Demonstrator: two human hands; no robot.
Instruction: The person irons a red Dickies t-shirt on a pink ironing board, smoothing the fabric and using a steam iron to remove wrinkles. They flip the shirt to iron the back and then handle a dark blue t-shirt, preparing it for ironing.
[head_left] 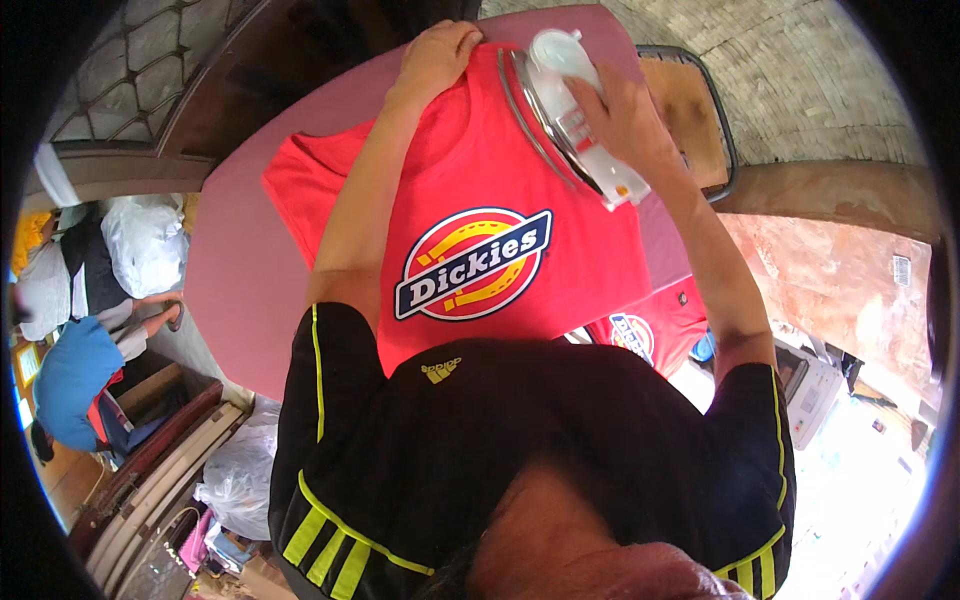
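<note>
The left hand (437,55) lies closed on the far edge of the red T-shirt (480,180), pinching the cloth near the collar and pulling it flat. The right hand (625,115) is wrapped around the handle of a white iron (570,110), which sits tilted on the shirt's far right shoulder area, its shiny metal soleplate partly showing along its left edge.

By the look of it, pressing is under way at the top of the shirt, with the chest and lower part not yet reached. A further pass would call for keeping the cloth taut with the left hand while the iron glides toward the near side, steering carefully around the printed badge (473,263), since such prints tend to take heat poorly.

The shirt is soft, thin knit cloth, spread front-up on a padded pink ironing table (240,270) with a rounded outline. The badge in the shirt's middle is an oval in yellow, red and dark blue. Just right of the shirt's near hem, a second red shirt (650,325) hangs off the table edge.
</note>
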